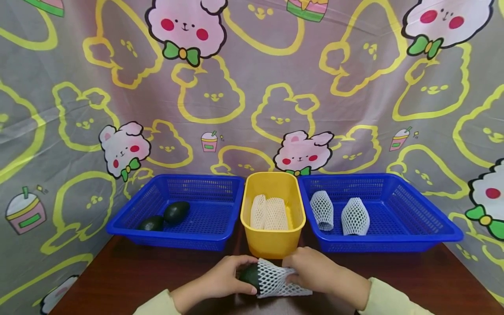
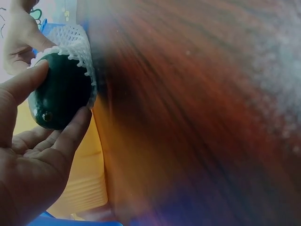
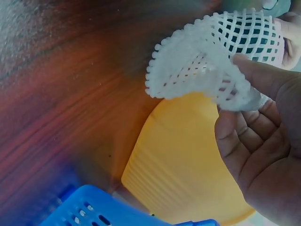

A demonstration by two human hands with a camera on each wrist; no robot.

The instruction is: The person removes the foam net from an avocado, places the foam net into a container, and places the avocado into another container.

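Behind the yellow bin, a cartoon-printed cloth is hung. The bin is flanked closely on its left by a blue basket, in which two dark fruits are held, and on its right by a second blue basket, where two bulging white netted sleeves are laid. Pale sleeves are also contained in the bin itself. On the brown bench, just in front of the bin, the green fruit is clasped between thumb and fingers by the left-hand grip. It is oval, glossy and dark, with a small stem scar at its bare end; its other end is covered by the white foam net. The net's loose, flattened end is pinched by the right-hand grip, by which it is partly hidden.
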